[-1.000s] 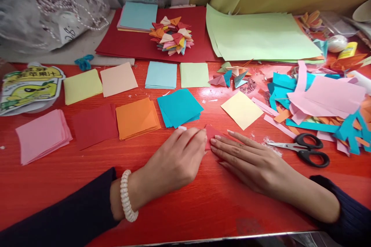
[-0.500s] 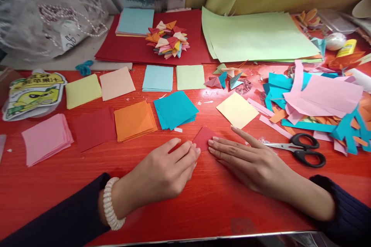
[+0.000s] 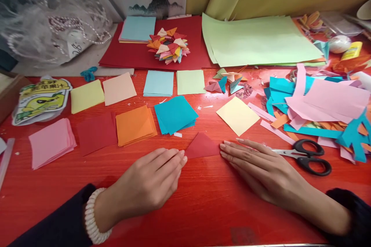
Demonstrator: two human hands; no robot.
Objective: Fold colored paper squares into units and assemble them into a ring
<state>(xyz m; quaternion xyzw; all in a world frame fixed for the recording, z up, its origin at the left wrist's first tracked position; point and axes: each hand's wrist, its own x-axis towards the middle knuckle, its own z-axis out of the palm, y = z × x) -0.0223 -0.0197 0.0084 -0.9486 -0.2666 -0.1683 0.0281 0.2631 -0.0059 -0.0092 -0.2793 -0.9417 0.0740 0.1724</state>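
A small red sheet of paper (image 3: 203,147), folded into a triangle, lies on the table with its peak pointing away from me. At its left corner rest the fingertips of my left hand (image 3: 145,181), the fingers stretched side by side and bent slightly down; its thumb is hidden. My right hand (image 3: 261,170) lies nearly flat, fingers extended, tips at the right corner of the triangle. Just beyond that hand sits a pale yellow square (image 3: 238,115). Black-handled scissors (image 3: 308,157) lie to its right, the blade tips hidden behind the hand.
Stacks of coloured squares, among them blue (image 3: 176,114), orange (image 3: 135,125) and pink (image 3: 52,142), spread leftward. Paper scraps (image 3: 327,100) heap at the right. Behind are a folded-paper ring (image 3: 168,46), light green sheets (image 3: 261,40) and a plastic bag of beads (image 3: 58,27).
My hands have moved apart, left and right, along the near edge of the red paper. More of the triangle now shows between them. The view has shifted slightly.
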